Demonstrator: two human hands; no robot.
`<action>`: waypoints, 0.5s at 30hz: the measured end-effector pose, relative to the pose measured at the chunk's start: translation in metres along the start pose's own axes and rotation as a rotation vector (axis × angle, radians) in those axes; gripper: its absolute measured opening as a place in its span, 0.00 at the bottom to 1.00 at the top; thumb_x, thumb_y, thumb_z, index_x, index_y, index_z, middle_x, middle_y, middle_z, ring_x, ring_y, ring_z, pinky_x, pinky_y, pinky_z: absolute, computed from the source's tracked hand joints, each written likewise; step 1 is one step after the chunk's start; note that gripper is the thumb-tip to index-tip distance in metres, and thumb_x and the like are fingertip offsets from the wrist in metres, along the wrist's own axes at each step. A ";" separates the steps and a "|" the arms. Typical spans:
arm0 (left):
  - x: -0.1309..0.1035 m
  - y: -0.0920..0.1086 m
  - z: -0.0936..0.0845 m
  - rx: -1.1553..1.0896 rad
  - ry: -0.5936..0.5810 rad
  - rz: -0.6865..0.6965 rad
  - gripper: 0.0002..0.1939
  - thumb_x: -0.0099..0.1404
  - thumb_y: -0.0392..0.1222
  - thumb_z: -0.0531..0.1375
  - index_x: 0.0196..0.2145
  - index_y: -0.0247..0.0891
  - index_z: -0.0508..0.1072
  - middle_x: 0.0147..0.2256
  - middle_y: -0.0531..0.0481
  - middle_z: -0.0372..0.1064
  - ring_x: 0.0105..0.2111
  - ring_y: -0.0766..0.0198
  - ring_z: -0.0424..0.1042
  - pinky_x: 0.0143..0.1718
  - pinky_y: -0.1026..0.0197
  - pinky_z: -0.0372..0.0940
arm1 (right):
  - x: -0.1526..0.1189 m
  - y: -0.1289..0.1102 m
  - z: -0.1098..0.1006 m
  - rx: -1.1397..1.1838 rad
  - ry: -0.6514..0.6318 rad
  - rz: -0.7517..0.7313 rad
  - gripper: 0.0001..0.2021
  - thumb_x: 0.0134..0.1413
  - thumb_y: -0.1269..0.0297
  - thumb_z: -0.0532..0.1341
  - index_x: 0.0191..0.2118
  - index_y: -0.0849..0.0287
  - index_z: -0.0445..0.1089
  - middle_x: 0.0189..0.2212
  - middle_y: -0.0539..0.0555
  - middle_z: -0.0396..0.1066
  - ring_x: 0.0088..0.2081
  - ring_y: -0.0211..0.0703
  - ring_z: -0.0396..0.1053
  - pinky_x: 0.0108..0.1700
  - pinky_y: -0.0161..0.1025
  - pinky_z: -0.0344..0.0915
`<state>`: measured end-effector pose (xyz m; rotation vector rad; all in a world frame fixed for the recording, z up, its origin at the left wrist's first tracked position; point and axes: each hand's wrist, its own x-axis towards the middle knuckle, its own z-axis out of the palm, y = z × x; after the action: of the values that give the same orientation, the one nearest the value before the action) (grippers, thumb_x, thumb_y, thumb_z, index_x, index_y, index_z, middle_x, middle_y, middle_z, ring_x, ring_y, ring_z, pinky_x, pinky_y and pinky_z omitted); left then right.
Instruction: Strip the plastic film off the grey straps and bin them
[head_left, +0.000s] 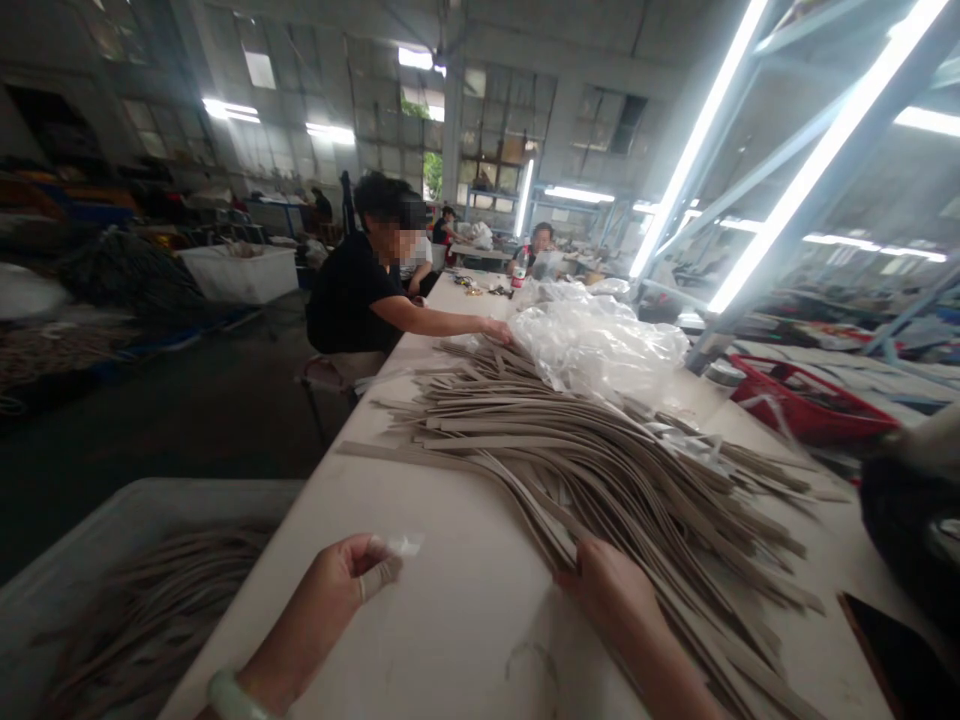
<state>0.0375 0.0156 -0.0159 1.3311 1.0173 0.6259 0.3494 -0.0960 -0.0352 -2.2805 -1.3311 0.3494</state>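
Observation:
My left hand [341, 590] is over the near left part of the white table [450, 620], thumb and fingers pinched on a small clear plastic piece [405, 544]. A wrap shows on one of its fingers, and a pale bangle [236, 695] circles the wrist. On the right, my right hand [611, 590] is closed on a strip [551, 535] at the near edge of the pile. Many long, flat grey-brown strips [570, 435] fan across the table beyond and beside that hand. The fingertips of my right hand are partly hidden.
A heap of clear plastic bags [600, 340] lies behind the strips. A co-worker in black [349, 290] sits at the left edge, reaching to the pile. A bin [150, 500] of strips stands lower left. A red basket [817, 400] and a dark flat object [900, 650] are right.

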 end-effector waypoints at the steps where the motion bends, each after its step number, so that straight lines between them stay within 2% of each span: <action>1: 0.000 -0.001 0.001 0.028 0.005 0.001 0.14 0.52 0.49 0.64 0.28 0.35 0.73 0.27 0.50 0.71 0.32 0.59 0.68 0.36 0.61 0.62 | -0.008 0.012 -0.001 -0.082 -0.011 0.002 0.08 0.40 0.67 0.65 0.21 0.57 0.63 0.24 0.54 0.68 0.30 0.48 0.68 0.32 0.39 0.56; 4: -0.001 -0.002 0.002 0.151 0.046 0.040 0.14 0.54 0.51 0.61 0.24 0.35 0.72 0.25 0.50 0.70 0.30 0.60 0.66 0.35 0.62 0.60 | -0.029 0.037 0.008 -0.237 -0.017 -0.051 0.04 0.50 0.66 0.59 0.26 0.57 0.65 0.28 0.55 0.71 0.31 0.45 0.68 0.32 0.38 0.55; 6: -0.002 -0.001 0.002 0.214 0.072 0.076 0.16 0.55 0.52 0.59 0.23 0.35 0.73 0.24 0.50 0.69 0.30 0.59 0.66 0.34 0.61 0.59 | -0.036 0.045 0.013 -0.141 0.009 -0.084 0.06 0.53 0.66 0.56 0.26 0.57 0.65 0.28 0.54 0.70 0.31 0.45 0.67 0.33 0.39 0.55; 8: -0.003 0.000 0.002 0.236 0.082 0.105 0.16 0.55 0.53 0.58 0.23 0.35 0.73 0.25 0.49 0.70 0.30 0.59 0.66 0.35 0.60 0.60 | -0.033 0.049 0.012 0.085 0.052 -0.078 0.08 0.52 0.64 0.56 0.24 0.56 0.63 0.26 0.53 0.68 0.29 0.45 0.65 0.32 0.39 0.55; 11: -0.005 -0.001 0.003 0.217 0.043 0.102 0.15 0.52 0.52 0.61 0.24 0.35 0.74 0.26 0.48 0.72 0.32 0.57 0.68 0.37 0.60 0.61 | -0.015 0.043 -0.004 0.397 0.068 -0.016 0.14 0.54 0.53 0.56 0.23 0.55 0.61 0.17 0.49 0.62 0.21 0.40 0.59 0.25 0.37 0.54; 13: -0.006 -0.002 0.003 0.193 -0.003 0.079 0.15 0.51 0.53 0.63 0.25 0.35 0.74 0.27 0.48 0.72 0.31 0.57 0.69 0.36 0.60 0.62 | -0.002 0.029 -0.019 0.580 0.050 0.008 0.19 0.56 0.46 0.52 0.25 0.56 0.61 0.15 0.46 0.57 0.17 0.37 0.55 0.22 0.35 0.52; 15: -0.006 -0.003 0.004 0.172 -0.035 0.065 0.16 0.51 0.53 0.64 0.26 0.35 0.74 0.27 0.48 0.72 0.30 0.58 0.69 0.34 0.60 0.62 | 0.005 0.009 -0.028 0.955 0.005 0.018 0.19 0.54 0.44 0.56 0.30 0.58 0.64 0.18 0.45 0.59 0.18 0.33 0.55 0.22 0.33 0.54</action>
<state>0.0379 0.0076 -0.0174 1.5261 1.0203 0.5718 0.3709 -0.1032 -0.0163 -1.4759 -0.8484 0.7816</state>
